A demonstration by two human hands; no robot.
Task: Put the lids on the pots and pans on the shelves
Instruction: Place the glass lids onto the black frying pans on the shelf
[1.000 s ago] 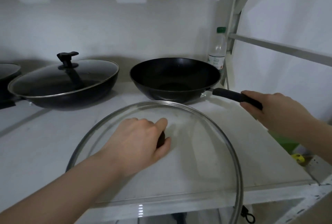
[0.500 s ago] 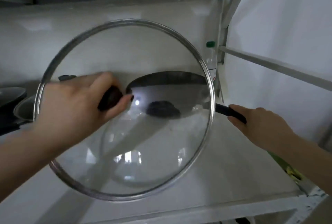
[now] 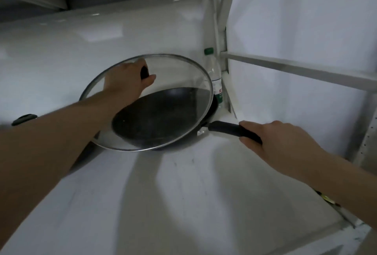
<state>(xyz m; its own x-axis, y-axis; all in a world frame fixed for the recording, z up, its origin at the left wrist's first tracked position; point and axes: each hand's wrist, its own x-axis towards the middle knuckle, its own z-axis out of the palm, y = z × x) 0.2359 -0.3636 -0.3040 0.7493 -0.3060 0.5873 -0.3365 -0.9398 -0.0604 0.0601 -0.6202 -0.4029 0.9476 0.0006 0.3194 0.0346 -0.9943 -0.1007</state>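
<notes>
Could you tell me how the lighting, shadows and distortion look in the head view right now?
Head view: dim and greyish; both arms cast broad soft shadows across the shelf; wide-angle bending curves the back wall; faint glare sits on the glass lid; the left forearm looks smeared.

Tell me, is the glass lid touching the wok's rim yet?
Touching, at the near edge only. The head view shows the glass lid tilted: its front rim meets the wok, its back edge is raised in the left hand.

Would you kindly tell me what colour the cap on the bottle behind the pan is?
Green; the bottle cap shows best in the head view.
</notes>
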